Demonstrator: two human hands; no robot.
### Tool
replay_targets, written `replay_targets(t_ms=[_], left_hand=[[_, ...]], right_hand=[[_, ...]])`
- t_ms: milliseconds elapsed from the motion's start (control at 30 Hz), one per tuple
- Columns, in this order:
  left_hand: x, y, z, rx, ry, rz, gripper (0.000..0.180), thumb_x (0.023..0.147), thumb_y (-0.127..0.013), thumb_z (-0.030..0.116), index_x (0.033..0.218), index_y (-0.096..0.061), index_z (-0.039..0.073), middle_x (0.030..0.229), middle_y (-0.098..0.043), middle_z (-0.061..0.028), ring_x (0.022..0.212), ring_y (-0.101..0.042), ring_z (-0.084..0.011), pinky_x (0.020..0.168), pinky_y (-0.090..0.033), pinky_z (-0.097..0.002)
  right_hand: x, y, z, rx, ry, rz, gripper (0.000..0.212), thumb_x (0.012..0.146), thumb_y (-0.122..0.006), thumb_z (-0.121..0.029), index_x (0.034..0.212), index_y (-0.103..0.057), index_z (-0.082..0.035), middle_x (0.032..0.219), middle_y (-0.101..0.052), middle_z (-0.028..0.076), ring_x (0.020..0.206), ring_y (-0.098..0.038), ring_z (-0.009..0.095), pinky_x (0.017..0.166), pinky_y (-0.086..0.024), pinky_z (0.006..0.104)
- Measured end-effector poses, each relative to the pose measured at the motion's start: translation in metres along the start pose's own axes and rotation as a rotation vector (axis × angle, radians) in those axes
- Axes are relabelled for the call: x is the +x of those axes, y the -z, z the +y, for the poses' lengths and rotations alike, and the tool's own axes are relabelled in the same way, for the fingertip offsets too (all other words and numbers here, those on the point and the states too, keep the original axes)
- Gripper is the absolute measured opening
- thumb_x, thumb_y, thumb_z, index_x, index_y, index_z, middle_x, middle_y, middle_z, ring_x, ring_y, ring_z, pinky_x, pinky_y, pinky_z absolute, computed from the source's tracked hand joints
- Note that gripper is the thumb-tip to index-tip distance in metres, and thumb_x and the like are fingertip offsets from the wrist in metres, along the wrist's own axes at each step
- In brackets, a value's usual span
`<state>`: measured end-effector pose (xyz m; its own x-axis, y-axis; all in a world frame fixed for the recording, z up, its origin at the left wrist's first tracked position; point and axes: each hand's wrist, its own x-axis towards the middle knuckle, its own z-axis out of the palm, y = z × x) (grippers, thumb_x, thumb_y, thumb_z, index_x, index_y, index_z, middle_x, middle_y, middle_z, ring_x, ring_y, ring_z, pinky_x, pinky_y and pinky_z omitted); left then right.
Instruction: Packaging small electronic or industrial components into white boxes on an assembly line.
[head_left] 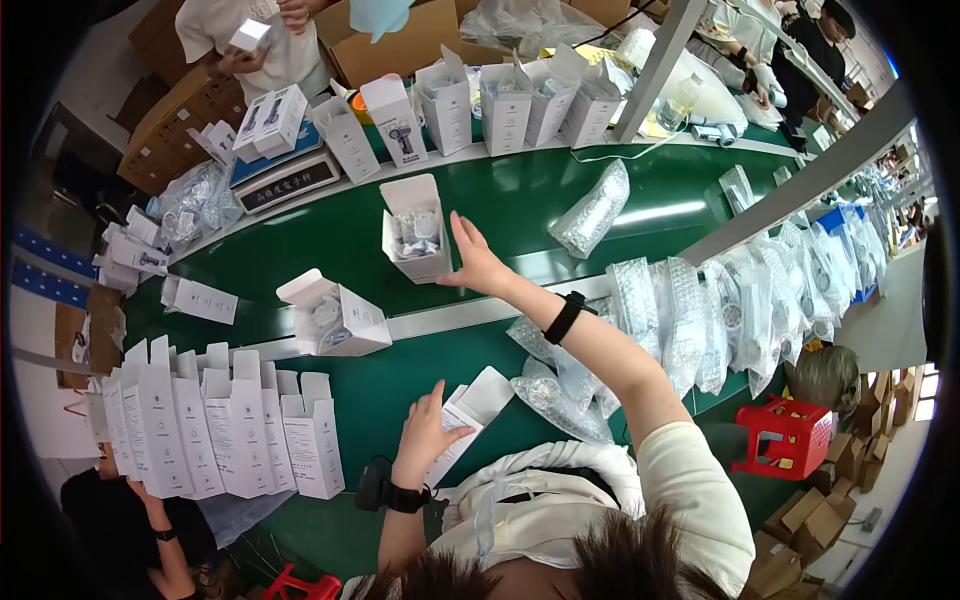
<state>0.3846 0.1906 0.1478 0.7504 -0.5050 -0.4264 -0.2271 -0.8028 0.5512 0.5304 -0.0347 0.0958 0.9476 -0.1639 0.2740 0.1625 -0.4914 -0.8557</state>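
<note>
Right hand [478, 265] spread wide, touching open white carton [417, 230] at frame centre, left hand [428, 432] flat, fingers open, on white leaflets [470, 410], lower centre, green worktop [520, 200]

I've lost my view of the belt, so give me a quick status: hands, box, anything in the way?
Right hand open, fingers against the open white carton on the green belt. Left hand flat on white leaflets. Another open carton lies tipped nearby, apart.
</note>
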Motion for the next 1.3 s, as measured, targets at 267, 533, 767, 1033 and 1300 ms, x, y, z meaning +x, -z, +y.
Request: replay_targets(t_ms=[267, 533, 767, 1033, 1300], left_hand=[[0.038, -0.020, -0.011, -0.316, -0.136, -0.261, 0.060, 0.061, -0.077, 0.019, 0.107, -0.041, 0.005, 0.105, -0.052, -0.0166, 0.087, -0.056, -0.0268, 0.076, -0.045, -0.0336], [0.010, 0.023, -0.021, -0.787, -0.115, 0.142, 0.065, 0.057, -0.079, 0.012, 0.108, -0.039, 0.008, 0.120, -0.044, -0.0170, 0.104, -0.051, -0.0295, 0.086, -0.041, -0.0363], [0.017, 0.014, 0.002, -0.604, -0.305, 0.529, 0.069, 0.060, -0.076, 0.007, 0.117, -0.035, 0.011, 0.126, -0.036, -0.0158, 0.111, -0.043, -0.0290, 0.090, -0.039, -0.0372], [0.009, 0.002, 0.025, -0.491, -0.323, 0.400, 0.070, 0.061, -0.077, 0.010, 0.116, -0.034, 0.011, 0.128, -0.033, -0.0163, 0.113, -0.042, -0.0265, 0.090, -0.038, -0.0357], [0.027, -0.016, 0.042, -0.732, -0.221, 0.565, 0.069, 0.059, -0.076, 0.000, 0.104, -0.026, 0.011, 0.126, -0.035, -0.0187, 0.113, -0.042, -0.0271, 0.093, -0.036, -0.0372]], right_hand=[[-0.111, 0.116, -0.045, -0.202, -0.193, -0.656, 0.050, 0.074, -0.063, -0.019, 0.119, -0.048, -0.004, 0.111, -0.053, 0.015, 0.105, -0.049, 0.030, 0.087, -0.041, 0.0340], [-0.200, 0.159, -0.051, -0.142, -0.022, -0.277, 0.044, 0.071, -0.058, -0.001, 0.113, -0.049, -0.005, 0.108, -0.052, 0.014, 0.103, -0.048, 0.030, 0.088, -0.040, 0.0384], [-0.052, 0.141, 0.002, -1.035, 0.064, -0.058, 0.062, 0.064, -0.056, 0.005, 0.121, -0.047, -0.017, 0.130, -0.038, 0.010, 0.122, -0.032, 0.032, 0.096, -0.032, 0.0483], [0.016, 0.129, 0.107, -1.181, 0.228, -0.756, 0.047, 0.061, -0.064, -0.007, 0.106, -0.052, -0.014, 0.114, -0.050, 0.003, 0.112, -0.044, 0.024, 0.103, -0.016, 0.0542], [-0.039, 0.173, -0.033, 0.563, -0.084, 0.271, 0.045, 0.064, -0.052, -0.001, 0.109, -0.045, -0.005, 0.097, -0.056, 0.008, 0.091, -0.055, 0.024, 0.085, -0.044, 0.0356]])
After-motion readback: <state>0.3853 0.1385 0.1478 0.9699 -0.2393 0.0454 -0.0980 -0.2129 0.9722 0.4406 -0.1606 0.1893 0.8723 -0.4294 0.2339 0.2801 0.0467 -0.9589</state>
